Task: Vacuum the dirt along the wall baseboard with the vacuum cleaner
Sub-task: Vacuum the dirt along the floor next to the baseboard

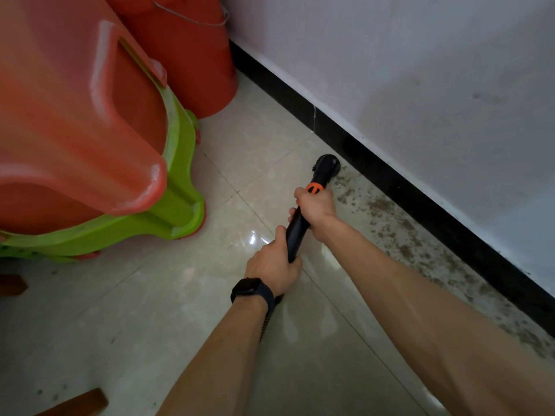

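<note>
Vacuum cleaner (295, 235): a black tube with an orange collar (314, 187), running away from the person towards the wall (420, 70) on the right. Its round brush head (328, 166) sits at the far end, just beside the black baseboard (390, 181). It appears to rest on the tiled floor (150, 310), though dark on dark makes contact hard to confirm.

Right hand (318, 205): fingers wrapped round the tube just below the collar. Left hand (274, 267): clamped round the near end of the tube, with a dark watch (250, 291) on the wrist.

Dirt (405, 244): brown specks in a band along the foot of the baseboard, from the brush head towards the near right.

Far left: a red stool (75, 115) stacked on a green stool (180, 181), with a red bucket (186, 55) behind them by the wall.
</note>
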